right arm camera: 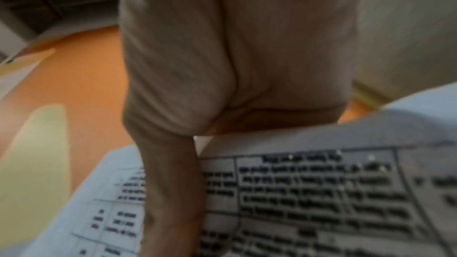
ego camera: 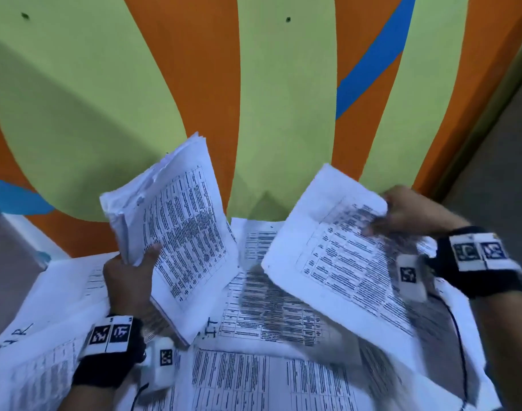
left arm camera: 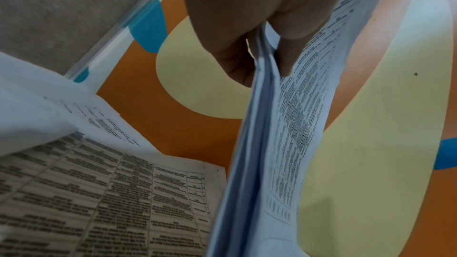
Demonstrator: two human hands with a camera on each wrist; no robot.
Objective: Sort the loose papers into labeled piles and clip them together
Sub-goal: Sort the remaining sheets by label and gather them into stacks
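My left hand [ego camera: 135, 268] grips a thick stack of printed sheets [ego camera: 176, 221], held upright and tilted above the table; in the left wrist view the thumb and fingers [left arm camera: 247, 60] pinch the stack's edge [left arm camera: 267, 144]. My right hand [ego camera: 402, 212] pinches the far corner of a single printed sheet [ego camera: 337, 247], lifted and blurred over the other papers. In the right wrist view the thumb [right arm camera: 170, 192] lies on top of that sheet [right arm camera: 309, 192]. Many loose printed pages [ego camera: 268, 375] cover the near part of the table, one with handwritten letters [ego camera: 13, 336] at the left.
The table [ego camera: 283, 99] has an orange top with pale green and blue shapes. Its left edge [ego camera: 31, 232] and right edge [ego camera: 476, 120] border grey floor. Black wrist straps with tags and a cable [ego camera: 461, 351] lie over the papers at the right.
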